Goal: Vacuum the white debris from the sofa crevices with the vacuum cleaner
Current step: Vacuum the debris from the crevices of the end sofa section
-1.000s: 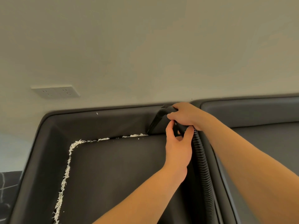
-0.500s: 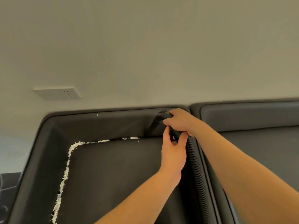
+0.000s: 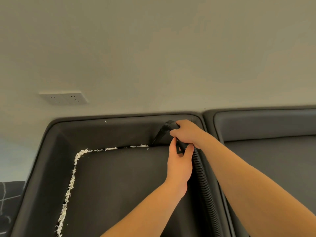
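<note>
A dark grey sofa fills the lower view. White debris lines the crevice along the seat's left side, round the back-left corner, and in patches along the back crevice up to about the middle. The black vacuum nozzle slants down with its tip in the back crevice, just right of the last debris patch. My right hand grips the nozzle's upper end from above. My left hand holds the tube just below, where the ribbed black hose begins; the hose runs down toward me along the seat's right edge.
A second sofa section adjoins on the right. A plain wall rises behind the backrest, with a double wall socket at the left. Dark marbled floor shows beyond the left armrest.
The nozzle tip stays at the right end of the debris in the back crevice while the right-hand patch there has shortened a little. Both hands keep their grip.
</note>
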The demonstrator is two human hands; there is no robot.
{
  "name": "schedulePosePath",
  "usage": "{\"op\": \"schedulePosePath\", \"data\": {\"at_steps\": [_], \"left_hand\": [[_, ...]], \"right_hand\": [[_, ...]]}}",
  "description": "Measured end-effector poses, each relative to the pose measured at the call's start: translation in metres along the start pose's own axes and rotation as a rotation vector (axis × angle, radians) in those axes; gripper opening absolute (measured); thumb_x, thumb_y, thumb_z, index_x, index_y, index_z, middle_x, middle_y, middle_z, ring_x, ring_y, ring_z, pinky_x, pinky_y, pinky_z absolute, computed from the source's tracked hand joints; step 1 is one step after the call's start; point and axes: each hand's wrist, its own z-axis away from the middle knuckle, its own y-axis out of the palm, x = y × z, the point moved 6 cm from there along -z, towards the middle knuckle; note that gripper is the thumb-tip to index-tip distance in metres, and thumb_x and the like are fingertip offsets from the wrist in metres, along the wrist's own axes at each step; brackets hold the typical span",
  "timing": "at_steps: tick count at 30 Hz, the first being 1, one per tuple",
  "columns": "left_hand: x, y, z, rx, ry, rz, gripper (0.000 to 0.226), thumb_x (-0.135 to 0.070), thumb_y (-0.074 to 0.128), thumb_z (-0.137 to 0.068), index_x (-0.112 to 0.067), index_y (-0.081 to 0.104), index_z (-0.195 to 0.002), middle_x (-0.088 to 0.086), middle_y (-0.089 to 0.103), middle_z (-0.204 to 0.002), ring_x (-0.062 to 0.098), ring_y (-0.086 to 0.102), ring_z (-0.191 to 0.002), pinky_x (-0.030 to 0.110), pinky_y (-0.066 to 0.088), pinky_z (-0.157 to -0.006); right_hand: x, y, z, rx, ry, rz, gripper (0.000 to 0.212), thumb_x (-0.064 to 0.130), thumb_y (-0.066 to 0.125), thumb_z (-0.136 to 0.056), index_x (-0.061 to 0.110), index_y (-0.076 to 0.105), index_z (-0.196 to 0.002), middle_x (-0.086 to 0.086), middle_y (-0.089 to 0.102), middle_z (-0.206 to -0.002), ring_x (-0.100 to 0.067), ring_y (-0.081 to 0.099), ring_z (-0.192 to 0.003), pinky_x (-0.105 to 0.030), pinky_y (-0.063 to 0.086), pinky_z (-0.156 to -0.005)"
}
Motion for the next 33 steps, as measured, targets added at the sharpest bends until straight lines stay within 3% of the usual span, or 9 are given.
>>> {"op": "schedulePosePath", "data": {"at_steps": [3,9,13,16,20,22,27,31,33], "left_hand": [[0.003,-0.004,0.0,-0.009,-0.02,-0.007,0.062,-0.037,0.066,-0.098,-0.049,0.035,-0.151,0.007,0.074,-0.113,0.024,0.07,-0.11,0.052,0.052,-0.105],[-0.001,-0.006,0.003,-0.007,0.03,0.054,0.061,-0.042,0.069,-0.094,-0.058,0.037,-0.143,-0.007,0.077,-0.107,0.018,0.071,-0.11,0.051,0.052,-0.104],[0.004,-0.014,-0.001,-0.024,-0.012,-0.003,0.063,-0.038,0.066,-0.098,-0.051,0.034,-0.15,0.003,0.075,-0.112,0.021,0.07,-0.11,0.052,0.052,-0.104],[0.007,-0.016,0.001,-0.005,-0.032,0.007,0.062,-0.036,0.067,-0.098,-0.05,0.036,-0.149,0.005,0.075,-0.112,0.021,0.071,-0.109,0.053,0.054,-0.102],[0.003,-0.014,0.007,-0.011,0.009,0.044,0.062,-0.041,0.069,-0.095,-0.056,0.036,-0.145,-0.002,0.077,-0.109,0.019,0.07,-0.111,0.052,0.051,-0.105],[0.002,-0.018,0.007,-0.016,0.019,0.054,0.062,-0.043,0.07,-0.093,-0.058,0.037,-0.143,-0.005,0.077,-0.109,0.018,0.07,-0.113,0.052,0.05,-0.106],[0.005,-0.027,0.003,-0.024,-0.023,0.021,0.061,-0.035,0.065,-0.099,-0.05,0.034,-0.15,0.002,0.076,-0.111,0.022,0.07,-0.111,0.053,0.052,-0.105],[0.005,-0.027,0.006,-0.013,-0.018,0.033,0.062,-0.035,0.067,-0.098,-0.052,0.035,-0.148,0.004,0.076,-0.11,0.023,0.071,-0.11,0.054,0.053,-0.103],[0.001,-0.025,0.009,-0.012,0.023,0.048,0.061,-0.04,0.069,-0.095,-0.058,0.035,-0.143,0.004,0.077,-0.107,0.02,0.072,-0.108,0.053,0.053,-0.103]], "right_hand": [[-0.002,0.006,0.001,0.002,0.012,-0.002,0.031,0.025,0.057,-0.094,0.011,0.059,-0.121,-0.01,0.068,-0.112,-0.025,0.066,-0.096,-0.036,0.053,-0.081],[0.012,-0.002,-0.002,-0.005,-0.04,0.033,0.019,0.026,0.059,-0.09,0.012,0.063,-0.102,-0.007,0.071,-0.094,-0.022,0.065,-0.079,-0.032,0.047,-0.064],[0.004,0.015,-0.003,-0.001,-0.006,0.017,0.028,0.026,0.058,-0.094,0.011,0.059,-0.117,-0.008,0.068,-0.109,-0.023,0.064,-0.093,-0.034,0.051,-0.077],[0.0,0.018,0.0,0.005,0.012,-0.008,0.027,0.026,0.058,-0.094,0.011,0.06,-0.116,-0.008,0.068,-0.109,-0.023,0.065,-0.093,-0.037,0.054,-0.081],[0.012,0.007,0.001,-0.002,-0.046,0.037,0.013,0.028,0.058,-0.09,0.018,0.053,-0.098,-0.001,0.065,-0.093,-0.018,0.06,-0.078,-0.029,0.042,-0.061],[0.019,0.008,0.001,-0.001,-0.071,0.073,0.012,0.029,0.058,-0.09,0.017,0.056,-0.092,-0.001,0.065,-0.087,-0.019,0.061,-0.077,-0.029,0.039,-0.059],[0.014,0.027,0.0,0.018,-0.04,0.021,0.042,0.025,0.056,-0.097,0.012,0.054,-0.136,-0.009,0.064,-0.127,-0.017,0.056,-0.093,-0.028,0.043,-0.074],[0.014,0.026,0.001,0.025,-0.044,0.022,0.035,0.026,0.057,-0.096,0.015,0.057,-0.129,-0.007,0.065,-0.119,-0.018,0.058,-0.091,-0.027,0.043,-0.072],[0.02,0.017,0.0,0.015,-0.075,0.052,0.017,0.028,0.058,-0.093,0.02,0.055,-0.108,-0.002,0.066,-0.101,-0.016,0.06,-0.08,-0.026,0.04,-0.062]]}}
